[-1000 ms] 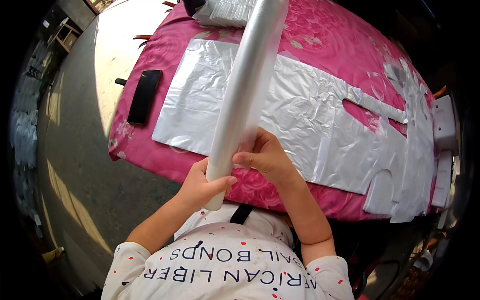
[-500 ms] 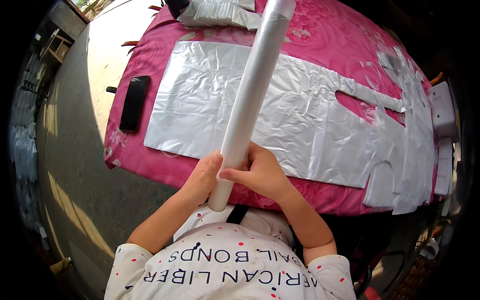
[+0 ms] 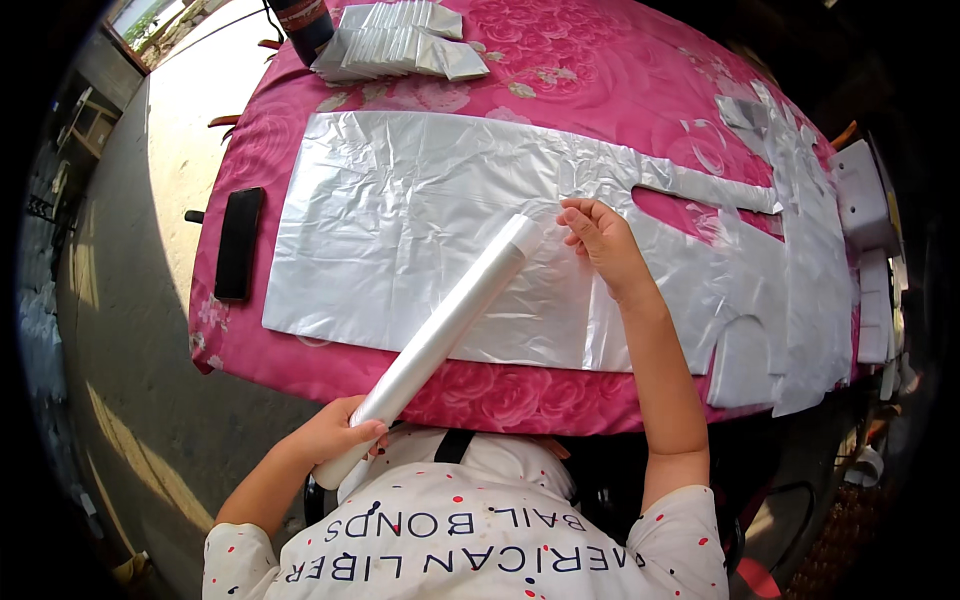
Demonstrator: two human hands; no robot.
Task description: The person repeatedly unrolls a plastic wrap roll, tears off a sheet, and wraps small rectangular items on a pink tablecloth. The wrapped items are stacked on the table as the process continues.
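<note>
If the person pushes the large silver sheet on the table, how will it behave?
The silver sheet is wrinkled and thin, so it probably crumples rather than slides whole. It looks light and floppy. The right hand resting on it may pin that part.

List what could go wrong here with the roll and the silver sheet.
1. The left hand grips only the bottom end of the long roll, so its raised far end may swing or drop onto the silver sheet.
2. The right hand presses the already crinkled sheet, which may crease further or shift.
3. The phone lies near the table edge.
</note>
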